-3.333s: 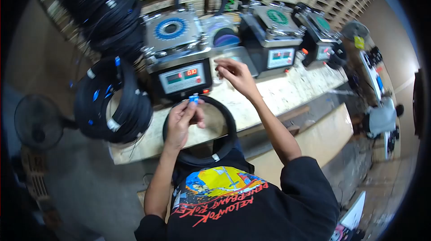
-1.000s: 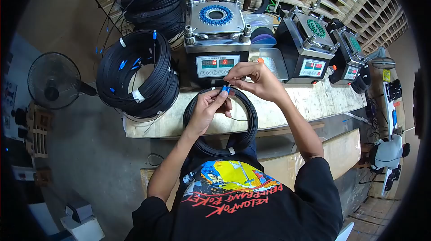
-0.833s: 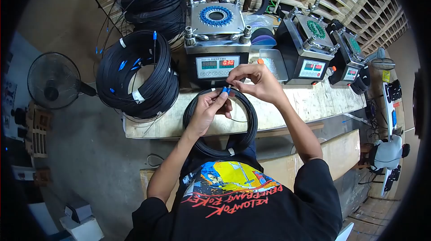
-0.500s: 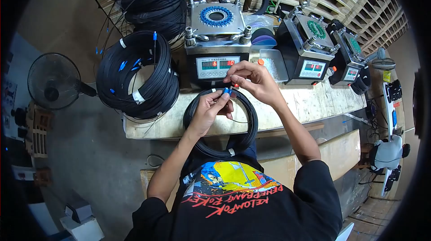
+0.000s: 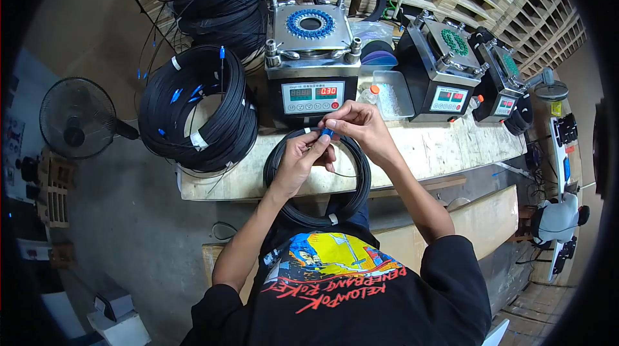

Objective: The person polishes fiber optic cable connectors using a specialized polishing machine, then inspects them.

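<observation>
- L hand: fingers pinched on blue plug, held above desk, over black coil
- R hand: fingertips closed on plug's far end; hands touching
- Behind: machine w/ display, just beside hands
- Big coil stack on desk, L of machine

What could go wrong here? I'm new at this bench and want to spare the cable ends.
The blue connector is pinched only by fingertips of the left hand and right hand; it could slip from that grip. The black cable coil overhangs the wooden bench edge toward the lap, so it might slide off and tug the thin lead. The small open plastic tray sits close behind the right hand and could be knocked.
</observation>
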A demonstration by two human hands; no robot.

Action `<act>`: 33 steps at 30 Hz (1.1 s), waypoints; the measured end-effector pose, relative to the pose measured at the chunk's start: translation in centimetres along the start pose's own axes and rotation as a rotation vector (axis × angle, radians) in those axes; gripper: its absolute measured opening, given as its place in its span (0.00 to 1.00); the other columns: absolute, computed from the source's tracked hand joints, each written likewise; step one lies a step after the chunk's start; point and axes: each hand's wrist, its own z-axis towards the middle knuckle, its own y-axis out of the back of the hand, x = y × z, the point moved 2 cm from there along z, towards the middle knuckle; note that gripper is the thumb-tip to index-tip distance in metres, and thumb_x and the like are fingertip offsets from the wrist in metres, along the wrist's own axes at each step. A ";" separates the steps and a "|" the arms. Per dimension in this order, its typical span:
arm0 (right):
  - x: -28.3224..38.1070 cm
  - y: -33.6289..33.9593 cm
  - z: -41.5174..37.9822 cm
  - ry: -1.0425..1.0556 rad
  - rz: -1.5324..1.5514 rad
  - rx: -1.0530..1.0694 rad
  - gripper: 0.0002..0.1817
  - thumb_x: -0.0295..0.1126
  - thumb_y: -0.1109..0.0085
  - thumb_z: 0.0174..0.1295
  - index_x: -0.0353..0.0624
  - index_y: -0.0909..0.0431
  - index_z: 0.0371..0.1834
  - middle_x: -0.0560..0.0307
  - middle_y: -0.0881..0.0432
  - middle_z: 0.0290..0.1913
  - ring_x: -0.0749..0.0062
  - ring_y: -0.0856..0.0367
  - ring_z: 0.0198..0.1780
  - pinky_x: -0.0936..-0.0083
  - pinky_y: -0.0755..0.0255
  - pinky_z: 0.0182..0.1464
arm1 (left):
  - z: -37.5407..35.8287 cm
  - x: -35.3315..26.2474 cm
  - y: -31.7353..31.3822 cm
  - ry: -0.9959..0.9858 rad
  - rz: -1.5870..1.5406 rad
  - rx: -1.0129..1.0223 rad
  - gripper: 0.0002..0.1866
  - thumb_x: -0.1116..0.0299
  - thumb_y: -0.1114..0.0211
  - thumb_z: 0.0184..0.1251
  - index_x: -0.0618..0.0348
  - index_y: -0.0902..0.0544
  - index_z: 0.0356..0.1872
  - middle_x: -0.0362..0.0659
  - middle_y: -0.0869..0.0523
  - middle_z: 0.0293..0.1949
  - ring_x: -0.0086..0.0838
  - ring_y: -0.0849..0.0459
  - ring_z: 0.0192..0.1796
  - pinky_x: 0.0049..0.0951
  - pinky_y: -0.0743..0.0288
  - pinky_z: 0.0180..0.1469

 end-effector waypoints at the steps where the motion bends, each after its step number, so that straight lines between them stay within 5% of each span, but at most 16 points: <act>1: -0.2 0.1 -0.1 -0.001 -0.018 -0.007 0.06 0.27 0.33 0.66 0.36 0.17 0.40 0.49 0.11 0.42 0.76 0.13 0.43 0.78 0.20 0.47 | -0.1 0.0 0.0 0.001 0.002 0.000 0.17 0.59 0.40 0.79 0.67 0.17 0.46 0.40 0.16 0.30 0.21 0.17 0.28 0.20 0.22 0.36; 18: -0.8 0.1 -0.5 0.000 -0.093 -0.050 0.07 0.25 0.33 0.65 0.32 0.15 0.42 0.50 0.11 0.40 0.76 0.14 0.41 0.79 0.19 0.48 | -0.2 0.9 -0.5 -0.083 0.121 -0.127 0.16 0.62 0.43 0.81 0.68 0.17 0.45 0.41 0.17 0.28 0.20 0.18 0.27 0.20 0.21 0.33; 26: -0.8 -0.2 -0.9 0.090 -0.242 0.048 0.14 0.27 0.36 0.68 0.31 0.20 0.53 0.52 0.12 0.46 0.76 0.15 0.51 0.77 0.21 0.54 | -0.1 0.8 -0.2 -0.092 0.046 -0.109 0.15 0.62 0.43 0.80 0.66 0.18 0.44 0.40 0.17 0.29 0.21 0.17 0.27 0.21 0.19 0.33; 33: -1.0 0.2 -0.8 0.018 -0.217 0.080 0.12 0.26 0.37 0.69 0.31 0.20 0.52 0.52 0.12 0.48 0.76 0.16 0.52 0.76 0.20 0.54 | -0.2 0.9 -0.3 -0.033 -0.005 -0.109 0.15 0.60 0.42 0.80 0.64 0.18 0.45 0.42 0.16 0.30 0.22 0.16 0.28 0.22 0.18 0.34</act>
